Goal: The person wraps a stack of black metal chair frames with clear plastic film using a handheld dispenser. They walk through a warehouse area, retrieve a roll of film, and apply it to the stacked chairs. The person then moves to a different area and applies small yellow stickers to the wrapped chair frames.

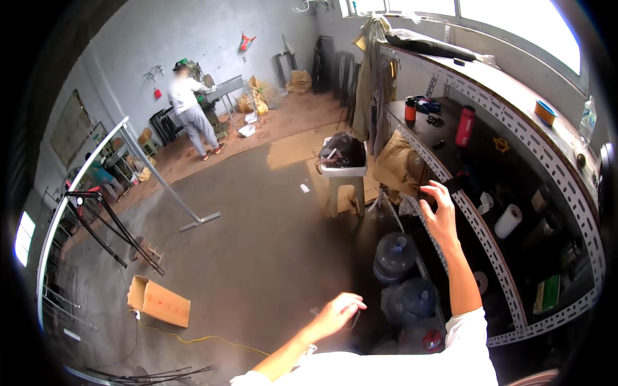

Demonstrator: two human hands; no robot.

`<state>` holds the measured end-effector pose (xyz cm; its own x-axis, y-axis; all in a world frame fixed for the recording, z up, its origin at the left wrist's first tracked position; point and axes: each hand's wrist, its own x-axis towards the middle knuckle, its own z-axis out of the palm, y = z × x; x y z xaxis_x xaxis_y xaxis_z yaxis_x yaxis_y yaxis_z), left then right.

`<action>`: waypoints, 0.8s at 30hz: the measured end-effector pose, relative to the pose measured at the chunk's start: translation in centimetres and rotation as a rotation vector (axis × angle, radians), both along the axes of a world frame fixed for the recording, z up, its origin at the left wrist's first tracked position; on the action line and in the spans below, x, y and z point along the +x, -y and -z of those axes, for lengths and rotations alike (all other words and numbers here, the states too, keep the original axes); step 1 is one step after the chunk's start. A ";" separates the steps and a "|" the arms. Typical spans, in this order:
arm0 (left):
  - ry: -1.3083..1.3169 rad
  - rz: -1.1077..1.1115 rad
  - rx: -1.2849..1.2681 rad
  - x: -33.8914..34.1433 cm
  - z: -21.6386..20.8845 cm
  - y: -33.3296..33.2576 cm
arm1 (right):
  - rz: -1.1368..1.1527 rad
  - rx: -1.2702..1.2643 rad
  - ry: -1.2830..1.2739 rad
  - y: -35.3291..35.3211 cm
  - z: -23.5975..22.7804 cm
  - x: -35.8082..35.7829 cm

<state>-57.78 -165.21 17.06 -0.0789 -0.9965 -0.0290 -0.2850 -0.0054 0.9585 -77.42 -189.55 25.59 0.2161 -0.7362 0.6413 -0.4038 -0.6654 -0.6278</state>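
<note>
My right hand (440,215) is raised in front of the metal shelf rack (479,222), its fingers bent and apart with nothing visible between them. Beyond its fingertips a crumpled brown paper sack (398,164) leans by the rack. Lower down, my left hand (338,313) is held over the floor with its fingers curled together. A thin dark line shows at its fingertips, too small to name. Large clear water jugs (394,252) stand on the floor between my two arms, beside the rack.
A white tub (344,171) of dark items sits on a stool (347,193). The rack holds a red bottle (465,126), a white roll (508,220) and a tape roll (545,112). At left are a cardboard box (161,302), yellow cord (206,336) and metal frame (158,174). A person (191,106) works far back.
</note>
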 end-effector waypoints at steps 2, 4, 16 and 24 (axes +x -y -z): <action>0.066 -0.106 -0.141 2.0 -3.5 -1.0 | -0.172 -0.109 0.077 -5.2 -5.1 1.4; 0.121 -0.213 -0.344 4.1 -6.8 -2.8 | -0.279 -0.225 0.186 -10.0 -9.6 1.4; 0.478 -0.558 -1.571 8.8 -21.8 -29.5 | -1.106 -0.597 0.586 -37.1 -17.3 9.6; 0.848 -1.200 -1.568 9.4 -21.0 -44.8 | -1.020 -0.749 1.152 -49.5 -15.8 18.8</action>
